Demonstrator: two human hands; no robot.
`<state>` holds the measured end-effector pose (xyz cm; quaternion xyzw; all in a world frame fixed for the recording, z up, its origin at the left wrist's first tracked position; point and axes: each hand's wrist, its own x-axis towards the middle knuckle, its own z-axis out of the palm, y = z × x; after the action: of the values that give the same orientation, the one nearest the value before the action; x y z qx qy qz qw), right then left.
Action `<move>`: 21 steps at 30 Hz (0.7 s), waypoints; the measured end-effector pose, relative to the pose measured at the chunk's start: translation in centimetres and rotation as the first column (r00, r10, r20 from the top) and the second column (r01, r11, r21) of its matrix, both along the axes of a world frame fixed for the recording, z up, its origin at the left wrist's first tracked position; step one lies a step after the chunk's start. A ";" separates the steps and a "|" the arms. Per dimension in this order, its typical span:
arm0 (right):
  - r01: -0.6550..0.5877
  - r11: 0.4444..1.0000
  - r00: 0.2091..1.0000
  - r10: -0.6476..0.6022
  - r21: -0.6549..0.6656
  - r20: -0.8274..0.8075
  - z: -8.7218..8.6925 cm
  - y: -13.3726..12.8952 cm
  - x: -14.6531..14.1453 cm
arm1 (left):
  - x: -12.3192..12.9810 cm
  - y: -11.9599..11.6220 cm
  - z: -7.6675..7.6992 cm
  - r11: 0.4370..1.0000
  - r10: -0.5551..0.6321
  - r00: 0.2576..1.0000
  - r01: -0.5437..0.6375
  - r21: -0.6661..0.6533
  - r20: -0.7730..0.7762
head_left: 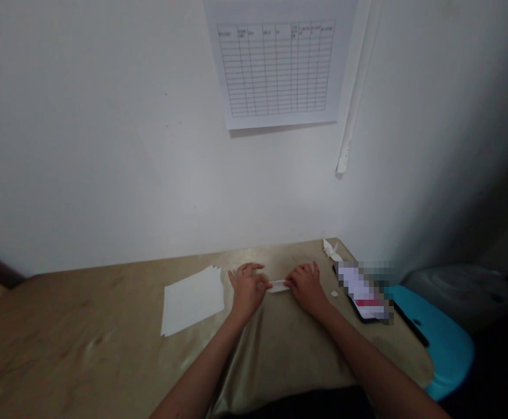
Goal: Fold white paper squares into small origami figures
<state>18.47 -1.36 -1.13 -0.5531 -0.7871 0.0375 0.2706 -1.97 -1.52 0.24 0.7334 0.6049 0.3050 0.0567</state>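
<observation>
A small folded strip of white paper (279, 286) lies between my hands, low over the table. My left hand (248, 286) pinches its left end between thumb and finger, the other fingers spread above. The right end is pinched by my right hand (305, 283), whose outer fingers are lifted. To the left of my left hand rests a stack of white paper sheets (192, 302), its edges slightly fanned.
On the tan-covered table (105, 326), a crumpled or folded white paper piece (331, 250) sits at the back right corner. Near it are a small scrap (334, 294) and a partly pixelated dark-edged object (362, 294). A turquoise stool (450, 343) stands at the right; a wall rises behind.
</observation>
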 end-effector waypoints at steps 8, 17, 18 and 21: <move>0.011 0.999 1.000 -0.012 -0.032 -0.022 -0.1 0.4 0.7 | -0.5 0.1 0.5 0.999 0.033 0.999 -0.033 0.010 0.005; -0.007 0.997 1.000 0.005 -0.074 -0.028 -0.2 0.5 0.8 | -0.1 -0.2 0.4 0.999 -0.012 1.000 0.012 0.040 0.019; -0.013 0.997 0.999 0.011 -0.074 -0.032 -0.2 0.5 0.7 | 0.1 -0.2 0.3 0.998 -0.049 0.999 0.048 0.041 0.017; -0.049 0.996 0.998 0.046 -0.068 -0.038 -0.2 0.2 0.4 | 0.6 -0.4 0.0 0.994 -0.107 0.994 0.107 0.024 -0.008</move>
<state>18.92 -1.13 -1.32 -0.5425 -0.7932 0.0812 0.2645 -1.41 -1.95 0.27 0.7664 0.5611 0.3064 0.0619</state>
